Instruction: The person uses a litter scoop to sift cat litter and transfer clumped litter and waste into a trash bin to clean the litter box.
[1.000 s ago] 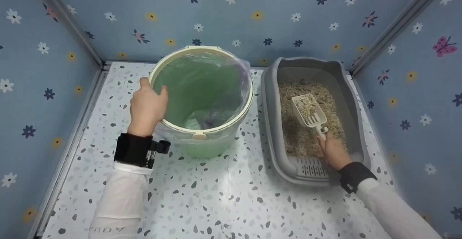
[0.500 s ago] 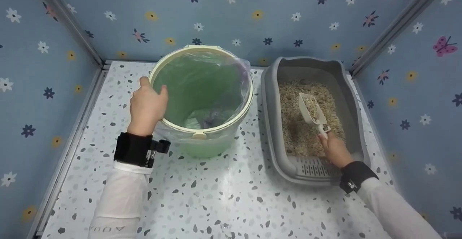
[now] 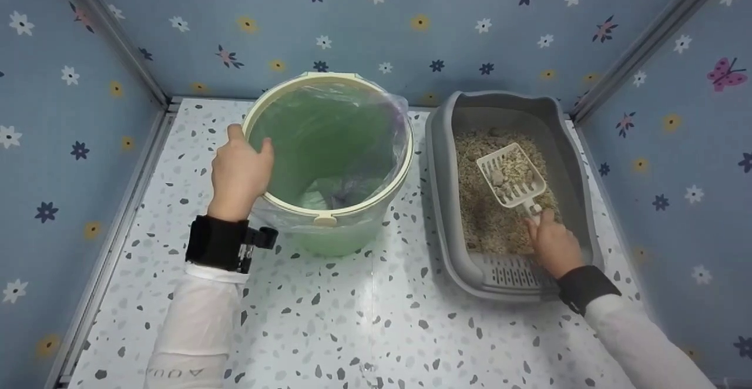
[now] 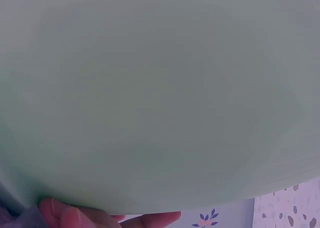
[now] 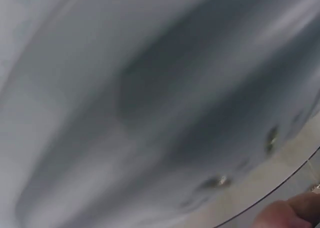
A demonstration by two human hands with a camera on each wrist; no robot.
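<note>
Right fingers [image 3: 547, 217] round the scoop [image 3: 520, 191], long axis diagonal, tip [image 3: 497, 153] forward-left.

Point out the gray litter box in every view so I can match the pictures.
Head: the gray litter box stands right of center, by the back wall.
Left wrist: not in it.
Right wrist: its blurred gray surface fills most of the picture.
Shared landmark: the right hand, over the box in head, at the lower right corner in right wrist.

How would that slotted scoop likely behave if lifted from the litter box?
The scoop looks like moulded plastic, so probably stiff and light. Its litter load lies loose, so tilting could spill it; fine grains might sift through the slots.
</note>
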